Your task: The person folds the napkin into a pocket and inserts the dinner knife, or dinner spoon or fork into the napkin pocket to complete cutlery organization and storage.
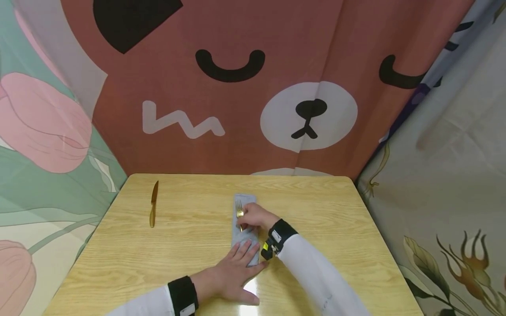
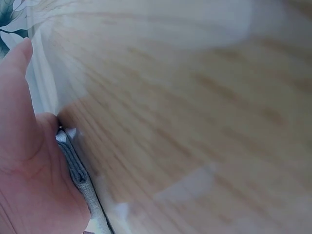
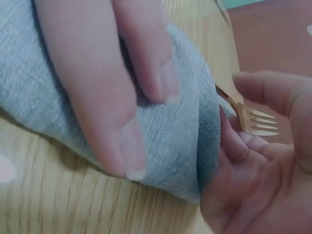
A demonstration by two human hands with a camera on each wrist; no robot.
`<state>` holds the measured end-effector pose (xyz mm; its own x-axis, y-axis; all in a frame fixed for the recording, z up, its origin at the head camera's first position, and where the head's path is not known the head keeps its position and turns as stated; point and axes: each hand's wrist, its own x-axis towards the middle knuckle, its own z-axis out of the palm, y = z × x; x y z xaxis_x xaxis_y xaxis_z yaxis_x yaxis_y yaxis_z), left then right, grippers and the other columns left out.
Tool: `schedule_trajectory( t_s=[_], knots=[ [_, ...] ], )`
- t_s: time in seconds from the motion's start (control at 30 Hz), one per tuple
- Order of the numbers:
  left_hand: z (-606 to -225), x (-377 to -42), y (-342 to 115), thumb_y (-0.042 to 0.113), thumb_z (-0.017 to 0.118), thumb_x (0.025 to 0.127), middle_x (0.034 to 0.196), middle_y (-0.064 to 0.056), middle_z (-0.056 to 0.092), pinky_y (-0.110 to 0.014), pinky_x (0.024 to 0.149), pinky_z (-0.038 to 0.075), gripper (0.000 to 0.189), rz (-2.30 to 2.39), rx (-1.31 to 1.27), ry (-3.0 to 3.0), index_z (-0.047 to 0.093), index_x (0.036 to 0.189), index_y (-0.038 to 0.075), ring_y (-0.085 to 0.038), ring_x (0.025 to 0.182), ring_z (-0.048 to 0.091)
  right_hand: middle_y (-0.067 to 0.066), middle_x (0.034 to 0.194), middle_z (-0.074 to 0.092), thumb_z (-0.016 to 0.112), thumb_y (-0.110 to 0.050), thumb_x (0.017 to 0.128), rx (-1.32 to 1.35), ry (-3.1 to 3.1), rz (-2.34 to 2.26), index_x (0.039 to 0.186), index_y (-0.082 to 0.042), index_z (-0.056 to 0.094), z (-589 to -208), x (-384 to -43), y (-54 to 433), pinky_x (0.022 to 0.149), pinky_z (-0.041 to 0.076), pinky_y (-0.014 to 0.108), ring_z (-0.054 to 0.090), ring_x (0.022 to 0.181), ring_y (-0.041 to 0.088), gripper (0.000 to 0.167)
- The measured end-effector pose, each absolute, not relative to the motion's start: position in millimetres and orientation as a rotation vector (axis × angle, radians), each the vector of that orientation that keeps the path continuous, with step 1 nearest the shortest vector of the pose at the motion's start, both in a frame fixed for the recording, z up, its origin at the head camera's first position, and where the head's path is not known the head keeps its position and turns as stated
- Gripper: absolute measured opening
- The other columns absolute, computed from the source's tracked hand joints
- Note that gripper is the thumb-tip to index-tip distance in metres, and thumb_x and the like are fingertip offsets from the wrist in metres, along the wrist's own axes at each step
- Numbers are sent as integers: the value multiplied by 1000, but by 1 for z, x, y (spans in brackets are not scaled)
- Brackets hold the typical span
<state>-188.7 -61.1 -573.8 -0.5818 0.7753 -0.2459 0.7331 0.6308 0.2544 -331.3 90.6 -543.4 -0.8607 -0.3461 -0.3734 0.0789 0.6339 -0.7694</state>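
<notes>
A folded grey cloth napkin lies lengthwise at the middle of the table. My left hand presses on its near end with spread, straight fingers; the left wrist view shows the palm beside the napkin's layered edge. Over the napkin's upper part, my right hand pinches a gold fork, tines pointing to the far side. In the right wrist view the fork's head sticks out past a folded napkin edge, and the handle's lower part is hidden behind the cloth and fingers.
A gold knife lies on the left side of the wooden table, blade toward the far edge. Patterned curtains hang close behind the table and along both sides.
</notes>
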Motion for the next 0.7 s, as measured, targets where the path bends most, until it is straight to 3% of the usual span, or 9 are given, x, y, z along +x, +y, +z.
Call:
schedule_trajectory(
  t_s=[0.2,0.3,0.37,0.43,0.53,0.63,0.7],
  knots=[
    [-573,-189,-62,89,38,87,175,-10,-6,-66,126,9,93,167,1242,2535,19,164,39,-39,162,-6,-2,62,65,78,-12,81,-269,2537,-1108,70,-12,55,-549,-331,87,52,44,27,57,56,14,26],
    [-571,-189,-63,89,38,87,175,-9,-5,-65,127,7,93,181,1223,2512,22,163,38,-37,162,-7,0,62,65,76,-8,78,-275,2596,-1092,75,-10,56,-554,-329,84,49,45,27,58,54,15,20],
    [-569,-189,-63,88,39,87,175,-8,-5,-65,127,7,92,188,1212,2501,24,163,38,-37,162,-7,5,72,68,75,-7,78,-272,2622,-1086,90,-6,61,-556,-327,83,51,48,29,61,59,17,19],
    [-568,-189,-64,88,39,87,175,-8,-5,-65,127,7,92,190,1208,2496,26,163,36,-36,162,-7,12,93,72,75,-7,78,-268,2650,-1073,118,-1,61,-556,-326,81,56,51,30,65,70,20,43],
    [-568,-190,-64,88,39,87,175,-7,-5,-65,127,7,93,187,1208,2494,28,163,35,-36,162,-6,19,128,67,73,-7,79,-264,2683,-1027,153,-3,40,-557,-325,79,63,53,30,66,90,24,81],
    [-568,-191,-64,88,39,87,175,-7,-6,-64,127,6,93,190,1202,2485,28,163,34,-35,162,-7,19,146,59,72,-7,79,-270,2693,-994,164,-8,23,-557,-325,79,63,52,30,63,97,25,97],
    [-568,-191,-64,89,39,87,175,-6,-6,-64,127,6,94,190,1197,2478,28,163,34,-35,162,-8,19,146,59,71,-7,79,-276,2679,-1008,164,-9,21,-557,-324,79,60,52,30,65,92,24,99]
  ],
)
